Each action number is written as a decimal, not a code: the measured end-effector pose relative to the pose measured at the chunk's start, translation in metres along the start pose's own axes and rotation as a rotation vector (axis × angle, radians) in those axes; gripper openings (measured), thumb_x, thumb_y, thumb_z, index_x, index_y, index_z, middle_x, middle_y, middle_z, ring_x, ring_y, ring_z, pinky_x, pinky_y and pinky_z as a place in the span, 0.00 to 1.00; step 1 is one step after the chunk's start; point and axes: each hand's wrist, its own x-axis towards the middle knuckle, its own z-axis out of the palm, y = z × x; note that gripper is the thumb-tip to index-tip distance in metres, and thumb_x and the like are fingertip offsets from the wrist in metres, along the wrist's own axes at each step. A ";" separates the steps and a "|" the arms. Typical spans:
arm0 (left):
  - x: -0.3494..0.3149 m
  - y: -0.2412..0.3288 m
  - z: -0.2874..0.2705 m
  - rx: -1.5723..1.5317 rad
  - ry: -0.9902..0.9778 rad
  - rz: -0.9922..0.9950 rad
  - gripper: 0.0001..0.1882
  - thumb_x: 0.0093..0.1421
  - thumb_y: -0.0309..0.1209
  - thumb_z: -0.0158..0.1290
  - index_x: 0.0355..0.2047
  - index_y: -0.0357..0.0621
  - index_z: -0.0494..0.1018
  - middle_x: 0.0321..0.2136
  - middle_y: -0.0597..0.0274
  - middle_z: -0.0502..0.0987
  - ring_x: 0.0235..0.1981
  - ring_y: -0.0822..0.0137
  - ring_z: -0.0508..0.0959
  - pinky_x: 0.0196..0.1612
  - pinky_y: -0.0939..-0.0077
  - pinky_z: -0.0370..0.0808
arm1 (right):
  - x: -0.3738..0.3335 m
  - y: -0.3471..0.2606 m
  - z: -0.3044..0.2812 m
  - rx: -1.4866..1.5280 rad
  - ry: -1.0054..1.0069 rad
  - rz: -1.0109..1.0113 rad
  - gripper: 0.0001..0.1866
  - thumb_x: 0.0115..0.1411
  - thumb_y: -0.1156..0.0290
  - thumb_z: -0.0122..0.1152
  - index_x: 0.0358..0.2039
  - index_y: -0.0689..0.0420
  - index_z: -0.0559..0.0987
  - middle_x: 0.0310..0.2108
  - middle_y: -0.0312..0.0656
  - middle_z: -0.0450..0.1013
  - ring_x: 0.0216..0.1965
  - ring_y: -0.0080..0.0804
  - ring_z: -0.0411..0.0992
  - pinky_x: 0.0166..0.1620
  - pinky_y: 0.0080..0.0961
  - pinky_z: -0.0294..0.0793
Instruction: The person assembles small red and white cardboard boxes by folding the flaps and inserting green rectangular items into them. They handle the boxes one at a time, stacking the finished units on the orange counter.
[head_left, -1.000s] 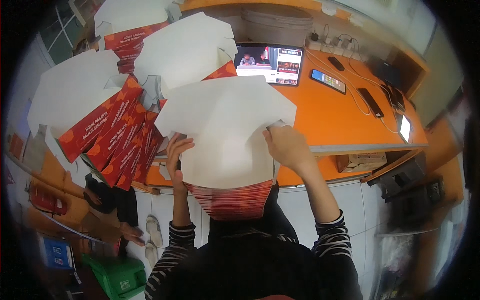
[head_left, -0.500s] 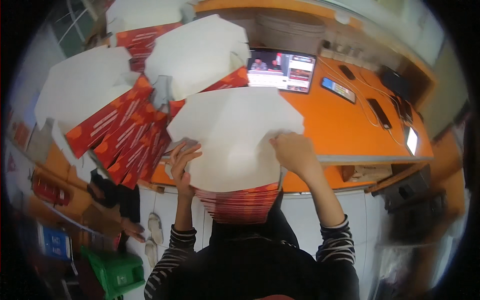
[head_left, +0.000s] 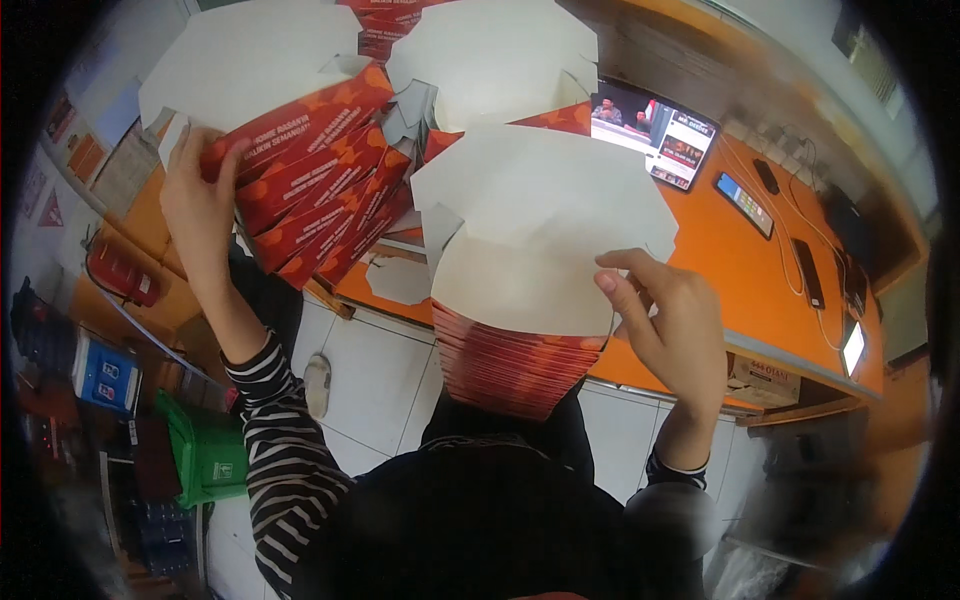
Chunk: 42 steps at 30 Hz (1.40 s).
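A tall nested stack of red cardboard food boxes [head_left: 515, 365] with white insides stands close in front of my body. My right hand [head_left: 672, 315] is at its right side, thumb and fingers apart, holding nothing. Farther left, my left hand [head_left: 198, 205] grips the near left corner of the top box on another red stack [head_left: 315, 185]. Its thumb lies over the red side while the fingers go behind the white flap. A third box stack [head_left: 490, 60], with its white interior showing, stands behind these two.
An orange desk [head_left: 720, 265] carries a lit screen [head_left: 655, 135], a phone [head_left: 745, 203], a black device [head_left: 806, 272] and cables. A carton [head_left: 765, 382] sits beneath it. Lower left are a green bin [head_left: 210, 455], a fire extinguisher [head_left: 122, 270] and a shoe [head_left: 317, 385].
My left hand has left the front stack and reached left to the other red stack. My right hand has drawn off the front box's inside and opened. The view has shifted.
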 end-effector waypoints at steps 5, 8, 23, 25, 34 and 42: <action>-0.004 0.009 0.028 -0.181 0.413 -0.116 0.16 0.54 0.37 0.56 0.36 0.37 0.73 0.35 0.55 0.77 0.33 0.68 0.76 0.36 0.77 0.71 | 0.012 0.005 -0.015 0.214 0.052 -0.080 0.16 0.58 0.59 0.52 0.27 0.60 0.77 0.13 0.42 0.68 0.15 0.28 0.68 0.21 0.22 0.62; 0.004 0.000 0.046 -0.375 0.603 -0.030 0.12 0.56 0.33 0.55 0.34 0.35 0.72 0.40 0.53 0.75 0.36 0.72 0.76 0.37 0.79 0.73 | 0.025 0.003 -0.022 0.344 0.124 -0.189 0.16 0.58 0.60 0.52 0.28 0.62 0.77 0.14 0.39 0.68 0.16 0.23 0.65 0.21 0.19 0.61; -0.081 0.104 0.004 -0.909 0.056 0.363 0.11 0.41 0.23 0.62 0.24 0.35 0.71 0.48 0.38 0.68 0.50 0.53 0.71 0.51 0.68 0.66 | 0.019 -0.017 -0.009 0.958 0.254 -0.173 0.34 0.59 0.54 0.52 0.57 0.59 0.50 0.57 0.53 0.50 0.54 0.43 0.59 0.54 0.35 0.60; -0.102 0.109 0.015 -1.037 -0.150 0.255 0.12 0.41 0.26 0.63 0.24 0.37 0.72 0.48 0.39 0.68 0.51 0.52 0.70 0.50 0.70 0.66 | 0.003 0.005 0.005 0.824 0.286 -0.066 0.35 0.58 0.53 0.51 0.58 0.57 0.50 0.57 0.53 0.50 0.55 0.45 0.58 0.55 0.36 0.59; -0.123 0.103 0.049 -0.992 -0.315 0.280 0.10 0.43 0.28 0.63 0.25 0.40 0.74 0.49 0.50 0.70 0.41 0.62 0.76 0.41 0.77 0.72 | -0.024 0.035 0.049 1.021 0.054 0.229 0.43 0.55 0.46 0.52 0.61 0.56 0.44 0.62 0.56 0.32 0.57 0.52 0.53 0.55 0.40 0.60; -0.134 0.101 0.057 -0.967 -0.410 0.380 0.09 0.41 0.25 0.63 0.24 0.42 0.75 0.49 0.51 0.70 0.38 0.63 0.77 0.33 0.79 0.74 | -0.031 0.029 0.061 0.480 0.323 -0.033 0.38 0.53 0.58 0.59 0.54 0.65 0.51 0.54 0.56 0.43 0.57 0.48 0.49 0.57 0.41 0.53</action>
